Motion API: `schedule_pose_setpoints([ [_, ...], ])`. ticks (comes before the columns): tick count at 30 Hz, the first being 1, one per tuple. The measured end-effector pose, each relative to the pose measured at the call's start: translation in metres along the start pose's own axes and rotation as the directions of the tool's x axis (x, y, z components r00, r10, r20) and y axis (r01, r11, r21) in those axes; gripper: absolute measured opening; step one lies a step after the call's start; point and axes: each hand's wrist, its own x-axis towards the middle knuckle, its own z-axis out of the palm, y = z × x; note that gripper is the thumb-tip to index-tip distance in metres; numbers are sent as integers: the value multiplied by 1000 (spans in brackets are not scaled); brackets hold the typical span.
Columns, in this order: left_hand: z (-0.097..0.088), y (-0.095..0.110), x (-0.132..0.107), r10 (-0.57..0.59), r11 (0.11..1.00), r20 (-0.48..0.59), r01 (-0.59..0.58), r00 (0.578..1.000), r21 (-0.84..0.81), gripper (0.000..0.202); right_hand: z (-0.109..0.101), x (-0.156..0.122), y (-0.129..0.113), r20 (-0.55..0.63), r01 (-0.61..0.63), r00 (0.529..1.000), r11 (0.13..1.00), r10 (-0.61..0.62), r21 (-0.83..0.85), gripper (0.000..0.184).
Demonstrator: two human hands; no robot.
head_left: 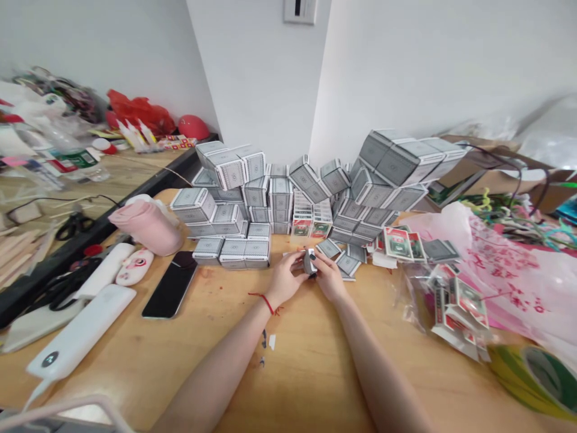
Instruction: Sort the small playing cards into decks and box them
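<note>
My left hand (285, 278) and my right hand (329, 276) meet over the wooden table (297, 373), both pinched on one small grey patterned card box (309, 262) held just above the surface. A red string circles my left wrist. Right behind the hands stands a big heap of the same grey boxes (252, 204), some stacked flat, some tipped. More of them rise in a leaning stack (392, 174) to the right. A few loose boxes (347, 263) lie flat beside my right hand.
A black phone (170, 284), white power bank (79, 334), pink roll (148, 225) and scissors (58, 288) lie left. A pink plastic bag (505, 270), a clear bag of flat cartons (455, 300) and a green-yellow tape roll (536, 373) sit right. Walls form a corner behind.
</note>
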Motion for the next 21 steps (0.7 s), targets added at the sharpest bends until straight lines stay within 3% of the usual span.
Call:
schedule_pose_setpoints([
  [21, -3, -5, -1, -5, 999, 12, 5, 1000, -33, 51, 0, -2, 0, -5, -28, 1000, 994, 29, 102, 34],
])
